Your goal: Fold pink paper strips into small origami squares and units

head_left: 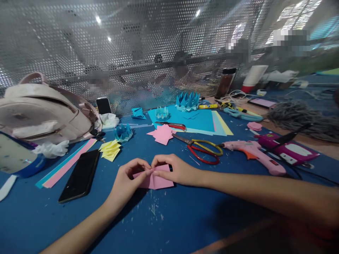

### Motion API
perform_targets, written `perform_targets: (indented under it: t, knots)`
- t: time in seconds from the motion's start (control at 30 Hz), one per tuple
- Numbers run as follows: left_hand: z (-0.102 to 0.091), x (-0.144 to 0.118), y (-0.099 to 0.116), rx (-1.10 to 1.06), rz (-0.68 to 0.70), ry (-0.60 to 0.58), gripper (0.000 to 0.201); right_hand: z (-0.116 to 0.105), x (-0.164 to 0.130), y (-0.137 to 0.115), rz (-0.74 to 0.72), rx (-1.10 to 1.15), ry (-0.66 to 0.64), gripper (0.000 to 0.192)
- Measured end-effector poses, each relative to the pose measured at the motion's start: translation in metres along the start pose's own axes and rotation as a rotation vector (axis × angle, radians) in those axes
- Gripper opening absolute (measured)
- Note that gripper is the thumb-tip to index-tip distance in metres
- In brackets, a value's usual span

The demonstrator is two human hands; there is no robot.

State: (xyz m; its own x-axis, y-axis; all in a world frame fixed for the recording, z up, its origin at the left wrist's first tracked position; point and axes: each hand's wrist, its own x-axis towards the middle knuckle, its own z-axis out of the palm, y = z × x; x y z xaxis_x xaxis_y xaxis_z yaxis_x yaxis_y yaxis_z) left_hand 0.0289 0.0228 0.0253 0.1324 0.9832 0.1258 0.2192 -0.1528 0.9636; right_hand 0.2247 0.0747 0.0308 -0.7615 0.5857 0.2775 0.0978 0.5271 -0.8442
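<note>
Between my hands is a pink paper sheet (161, 180) with a crease down its middle, held just over the blue table. My left hand (131, 176) pinches its upper edge near the centre, thumb in front. Right beside it, my right hand (174, 169) grips the same edge with thumb and bent fingers. The fingertips of both hands almost meet at the crease. Beyond them lies a stack of pink folded pieces (162, 134). Yellow folded pieces (110, 150) rest to the left of it, and scissors (205, 150) with red and yellow handles lie to the right.
A black phone (79, 176) and paper strips (70, 162) lie left, before a pale backpack (50, 113). Blue folded-paper shapes (187, 102) stand on coloured sheets (206, 123) at the back. A pink glue gun (255, 153) and its cable are at right. Perforated metal (148, 46) rises behind.
</note>
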Motion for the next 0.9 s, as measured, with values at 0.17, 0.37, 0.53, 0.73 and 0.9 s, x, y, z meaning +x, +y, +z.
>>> perform_targets:
  t: [0.17,0.37,0.53,0.73,0.9]
  knots:
    - [-0.0008,-0.0003,-0.0023,0.007,-0.006,0.002,0.010,0.0000,-0.0001,-0.0010,0.026,0.022,-0.003,0.011]
    - [-0.0012,-0.0007,-0.0001,0.002,-0.010,-0.012,0.010,-0.0005,-0.0002,-0.0010,0.022,0.058,-0.009,0.011]
    - [-0.0012,-0.0006,-0.0014,-0.012,-0.019,-0.023,0.008,-0.0005,-0.0001,-0.0004,0.025,0.070,-0.011,0.011]
    - [-0.0018,-0.0010,-0.0024,-0.002,-0.022,-0.025,0.010,-0.0004,-0.0001,0.0005,0.043,0.079,-0.014,0.015]
    - [-0.0016,-0.0003,-0.0013,-0.012,-0.013,-0.030,0.009,-0.0004,-0.0002,0.0001,0.040,0.081,-0.015,0.016]
